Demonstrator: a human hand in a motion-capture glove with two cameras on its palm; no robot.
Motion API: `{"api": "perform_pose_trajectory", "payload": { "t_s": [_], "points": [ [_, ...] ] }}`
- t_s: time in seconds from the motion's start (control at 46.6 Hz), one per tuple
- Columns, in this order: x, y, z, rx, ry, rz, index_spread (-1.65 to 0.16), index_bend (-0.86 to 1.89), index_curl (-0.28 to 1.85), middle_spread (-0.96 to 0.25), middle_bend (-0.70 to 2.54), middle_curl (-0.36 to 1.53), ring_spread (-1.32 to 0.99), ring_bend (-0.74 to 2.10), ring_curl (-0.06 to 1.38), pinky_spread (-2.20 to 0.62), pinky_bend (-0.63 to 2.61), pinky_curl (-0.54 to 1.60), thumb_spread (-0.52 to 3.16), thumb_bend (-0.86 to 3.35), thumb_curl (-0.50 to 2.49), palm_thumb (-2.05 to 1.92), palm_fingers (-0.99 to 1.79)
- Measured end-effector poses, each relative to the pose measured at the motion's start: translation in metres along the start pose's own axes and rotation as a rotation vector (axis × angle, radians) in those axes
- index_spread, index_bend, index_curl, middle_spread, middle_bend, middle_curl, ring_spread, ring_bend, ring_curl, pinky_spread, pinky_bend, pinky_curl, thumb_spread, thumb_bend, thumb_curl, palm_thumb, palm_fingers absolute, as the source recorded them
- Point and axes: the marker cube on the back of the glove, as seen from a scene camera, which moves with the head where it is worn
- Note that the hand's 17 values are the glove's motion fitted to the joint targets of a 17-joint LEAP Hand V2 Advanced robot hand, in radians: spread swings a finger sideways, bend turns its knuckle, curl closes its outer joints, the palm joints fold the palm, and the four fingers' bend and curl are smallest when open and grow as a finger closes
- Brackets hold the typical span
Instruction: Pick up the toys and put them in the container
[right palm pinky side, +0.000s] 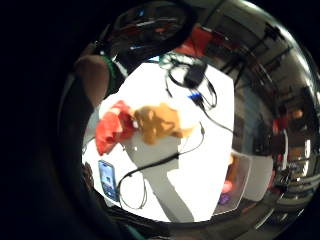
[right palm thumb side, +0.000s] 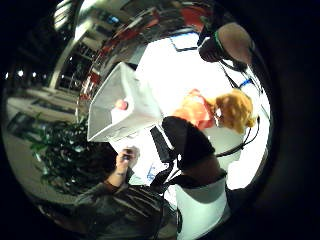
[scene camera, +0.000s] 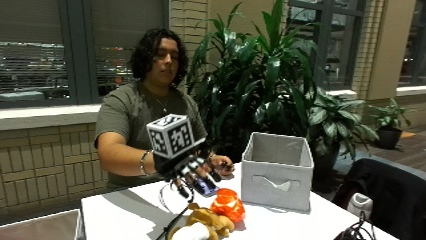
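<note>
Outside view: the gloved right hand (scene camera: 190, 170) is held above the table (scene camera: 126, 215), fingers spread and empty. An orange toy (scene camera: 228, 205) and tan plush (scene camera: 208, 222) lie beside the grey container (scene camera: 278, 172); a descent and grasp are judged next.

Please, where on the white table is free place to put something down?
Bare table lies on the side of the plush toys away from the grey container. It is crowded around the toys, where the gloved hand hovers and cables lie.
</note>
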Motion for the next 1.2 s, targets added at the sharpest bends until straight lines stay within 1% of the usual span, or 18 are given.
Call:
{"api": "perform_pose_trajectory", "payload": {
  "t_s": [0.107,0.172,0.214,0.257,0.3,0.322,0.343,0.407,0.45,0.515,0.579,0.707,0.793,0.879,0.986,1.072,1.115,1.201],
  "points": [
    [0.051,-0.008,0.053,-0.12,0.011,0.076,-0.4,0.76,0.53,-0.46,0.4,0.88,-0.4,0.73,0.65,-0.18,1.02,0.54,1.22,-0.02,0.28,0.01,-0.07],
    [0.063,-0.012,0.08,-0.197,-0.007,0.088,-0.4,0.74,0.51,-0.39,0.29,0.82,-0.32,0.48,0.58,-0.12,1.06,0.52,1.18,-0.03,0.29,-0.01,-0.26],
    [0.068,-0.015,0.097,-0.23,0.004,0.102,-0.4,0.73,0.5,-0.34,0.23,0.78,-0.27,0.36,0.53,-0.09,1.05,0.51,1.16,-0.03,0.29,-0.02,-0.28],
    [0.071,-0.02,0.11,-0.217,0.04,0.107,-0.4,0.71,0.5,-0.31,0.19,0.76,-0.22,0.25,0.5,-0.06,1.02,0.49,1.14,-0.03,0.29,-0.02,-0.29],
    [0.072,-0.024,0.118,-0.153,0.075,0.097,-0.4,0.72,0.49,-0.27,0.15,0.72,-0.18,0.11,0.45,-0.03,1.0,0.49,1.14,-0.03,0.29,-0.01,-0.32],
    [0.072,-0.027,0.121,-0.109,0.084,0.087,-0.41,0.71,0.49,-0.26,0.14,0.71,-0.16,0.08,0.42,-0.02,1.0,0.48,1.15,-0.01,0.3,0.02,-0.3],
    [0.072,-0.029,0.124,-0.064,0.087,0.075,-0.41,0.71,0.49,-0.26,0.18,0.71,-0.15,0.08,0.41,-0.02,0.99,0.48,1.18,0.02,0.31,0.06,-0.2],
    [0.073,-0.035,0.127,0.049,0.066,0.045,-0.41,0.75,0.51,-0.3,0.3,0.73,-0.16,0.18,0.4,-0.02,0.94,0.45,1.26,0.08,0.33,0.17,0.12],
    [0.074,-0.037,0.127,0.1,0.046,0.028,-0.4,0.68,0.48,-0.33,0.38,0.75,-0.2,0.25,0.4,-0.05,0.9,0.42,1.29,0.11,0.35,0.23,0.26],
    [0.076,-0.038,0.121,0.158,0.034,-0.002,-0.4,0.59,0.47,-0.37,0.47,0.8,-0.29,0.46,0.45,-0.13,0.89,0.41,1.3,0.2,0.41,0.4,0.46],
    [0.079,-0.032,0.105,0.226,0.027,-0.023,-0.41,0.54,0.48,-0.41,0.49,0.83,-0.35,0.6,0.49,-0.18,0.93,0.42,1.29,0.25,0.46,0.49,0.56],
    [0.072,-0.012,0.056,0.289,-0.109,-0.05,-0.42,0.54,0.55,-0.46,0.56,0.92,-0.42,0.75,0.6,-0.25,1.0,0.47,1.24,0.26,0.53,0.56,0.54],
    [0.043,0.016,0.012,0.34,-0.155,-0.144,-0.44,0.55,0.59,-0.49,0.62,0.97,-0.46,0.81,0.64,-0.27,1.03,0.49,1.21,0.25,0.56,0.56,0.53],
    [-0.009,0.049,-0.03,0.43,-0.184,-0.27,-0.46,0.57,0.63,-0.52,0.69,1.02,-0.49,0.84,0.66,-0.29,1.07,0.5,1.18,0.24,0.59,0.57,0.57],
    [-0.093,0.082,-0.094,0.621,-0.183,-0.493,-0.48,0.59,0.7,-0.55,0.75,1.07,-0.52,0.89,0.68,-0.31,1.12,0.52,1.14,0.22,0.63,0.58,0.58],
    [-0.153,0.09,-0.136,0.676,-0.219,-0.633,-0.5,0.62,0.75,-0.56,0.78,1.11,-0.53,0.91,0.7,-0.32,1.14,0.54,1.1,0.21,0.67,0.57,0.59],
    [-0.183,0.086,-0.155,0.681,-0.257,-0.67,-0.51,0.63,0.78,-0.57,0.8,1.12,-0.53,0.92,0.71,-0.32,1.15,0.54,1.09,0.2,0.68,0.57,0.59],
    [-0.245,0.071,-0.188,0.652,-0.401,-0.659,-0.53,0.65,0.84,-0.58,0.82,1.14,-0.54,0.93,0.72,-0.32,1.16,0.54,1.06,0.18,0.71,0.56,0.59]
  ]
}}
